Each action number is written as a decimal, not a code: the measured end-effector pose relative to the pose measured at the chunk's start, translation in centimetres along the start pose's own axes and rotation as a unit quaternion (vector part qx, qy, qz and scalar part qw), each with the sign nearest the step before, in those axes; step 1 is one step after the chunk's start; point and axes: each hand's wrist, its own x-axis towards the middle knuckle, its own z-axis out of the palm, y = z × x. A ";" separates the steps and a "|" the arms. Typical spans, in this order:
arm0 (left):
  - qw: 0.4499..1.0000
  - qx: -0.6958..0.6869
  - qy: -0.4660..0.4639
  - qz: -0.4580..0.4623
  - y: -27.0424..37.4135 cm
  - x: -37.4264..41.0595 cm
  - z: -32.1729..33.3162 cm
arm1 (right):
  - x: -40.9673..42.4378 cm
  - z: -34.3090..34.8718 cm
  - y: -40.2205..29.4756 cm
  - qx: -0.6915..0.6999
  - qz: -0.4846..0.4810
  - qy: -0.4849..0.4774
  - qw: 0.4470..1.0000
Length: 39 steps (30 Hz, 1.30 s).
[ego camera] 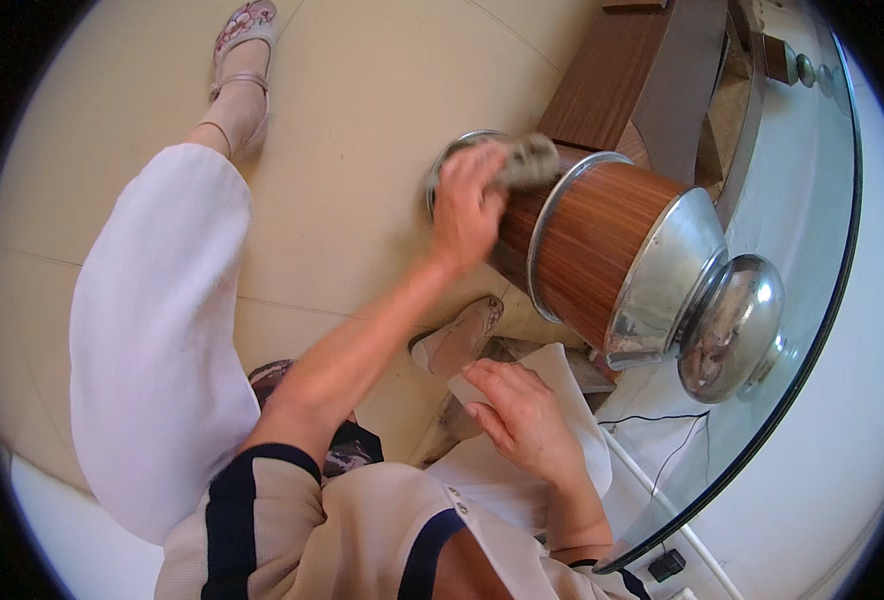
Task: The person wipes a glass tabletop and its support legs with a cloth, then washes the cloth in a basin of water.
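My left hand [472, 199], blurred, grips a grey-brown cloth [532, 161] against the near-floor end of a round table pedestal [611, 240]. The pedestal has a brown wood-grain surface, silvery metal bands and a rounded metal knob [731, 330] under the glass tabletop [802, 217]. My right hand [521, 412] is palm down over my white-trousered right leg [577, 420], thumb apart from the fingers, with nothing visible in it. What lies under its palm is hidden.
A dark wooden base piece [607, 75] adjoins the pedestal. The tabletop's dark curved edge [802, 405] runs down the right side. Thin cables [656, 417], a white rail [674, 510] and a black adapter [667, 565] lie beyond it. My left shoe [247, 30] rests on the tiled floor.
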 end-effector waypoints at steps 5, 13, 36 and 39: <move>0.979 -0.005 -0.082 -0.185 -6.0 4.1 0.0 | 0.2 -0.2 -0.8 -0.033 -0.020 -0.033 0.999; 0.995 -0.031 -0.054 -0.082 -7.1 4.9 -0.3 | 0.7 -0.4 -1.1 -0.037 -0.035 -0.057 0.997; 0.966 -0.002 -0.236 -0.108 -8.5 9.9 3.8 | 0.4 -0.4 -0.9 -0.005 -0.026 -0.075 0.997; 0.988 0.053 -0.098 -0.106 -10.2 7.1 2.1 | 0.2 -0.6 -1.9 -0.009 -0.042 -0.067 0.997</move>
